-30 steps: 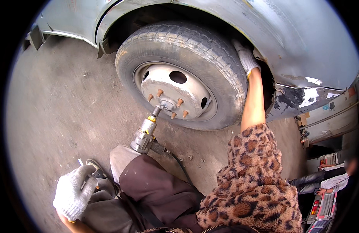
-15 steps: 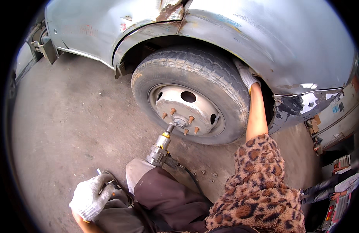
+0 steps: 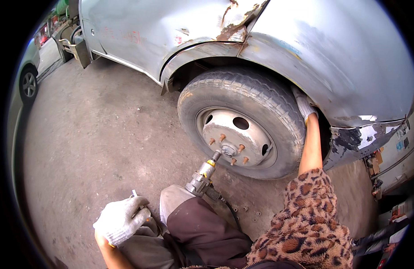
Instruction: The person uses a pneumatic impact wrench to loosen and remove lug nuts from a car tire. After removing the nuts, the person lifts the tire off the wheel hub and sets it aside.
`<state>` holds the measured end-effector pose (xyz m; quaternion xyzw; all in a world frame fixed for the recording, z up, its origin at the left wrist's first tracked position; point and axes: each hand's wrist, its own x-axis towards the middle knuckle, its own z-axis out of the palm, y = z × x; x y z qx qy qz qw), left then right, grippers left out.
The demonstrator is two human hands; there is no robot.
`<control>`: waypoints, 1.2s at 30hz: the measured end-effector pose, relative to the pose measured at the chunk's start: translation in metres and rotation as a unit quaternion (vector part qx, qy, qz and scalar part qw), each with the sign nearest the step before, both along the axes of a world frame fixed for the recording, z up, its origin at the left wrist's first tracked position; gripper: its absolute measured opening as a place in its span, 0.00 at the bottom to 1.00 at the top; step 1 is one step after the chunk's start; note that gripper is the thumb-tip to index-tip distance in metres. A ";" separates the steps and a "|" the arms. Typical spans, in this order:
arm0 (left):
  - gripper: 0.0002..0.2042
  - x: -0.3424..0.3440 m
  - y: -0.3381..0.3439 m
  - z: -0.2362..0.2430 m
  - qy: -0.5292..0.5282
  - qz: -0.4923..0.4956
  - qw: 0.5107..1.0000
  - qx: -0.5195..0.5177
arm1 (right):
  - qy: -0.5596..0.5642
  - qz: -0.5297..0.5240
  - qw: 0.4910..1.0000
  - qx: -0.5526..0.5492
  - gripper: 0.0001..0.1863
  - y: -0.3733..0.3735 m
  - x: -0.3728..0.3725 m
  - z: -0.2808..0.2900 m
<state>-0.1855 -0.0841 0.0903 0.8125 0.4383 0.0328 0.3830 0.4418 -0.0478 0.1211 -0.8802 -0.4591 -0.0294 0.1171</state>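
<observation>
My left hand, in a white knit glove, rests over my left leg with its fingers closed. A thin white stick, perhaps a cigarette, pokes up from it. My right hand, gloved too, reaches into the wheel arch and lies against the tread of the tire; its fingers are hidden. The pale steel wheel shows several rusty bare studs around the hub. An impact wrench stands by my knee, its socket close to the hub, with no hand on it.
Several loose lug nuts lie on the concrete floor beside the black air hose. A silver, dented vehicle body with rust overhangs the wheel. Another car stands at far left. Clutter and a blurred person are at right.
My view has swung left, so the wheel and wrench sit further right and the other car shows. Both hands keep about the same places relative to the tire and my legs.
</observation>
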 end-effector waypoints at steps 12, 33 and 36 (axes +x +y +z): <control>0.12 0.001 0.000 0.000 0.018 -0.016 1.000 0.010 | 0.022 -0.010 1.000 -0.011 0.33 -0.003 0.003 0.004; 0.12 -0.002 0.000 -0.003 -0.006 -0.006 1.000 -0.011 | -0.014 0.014 0.999 0.029 0.36 0.003 0.083 -0.025; 0.12 -0.002 -0.001 -0.002 0.002 -0.005 1.000 -0.012 | -0.008 0.024 0.999 0.042 0.36 0.004 0.083 -0.027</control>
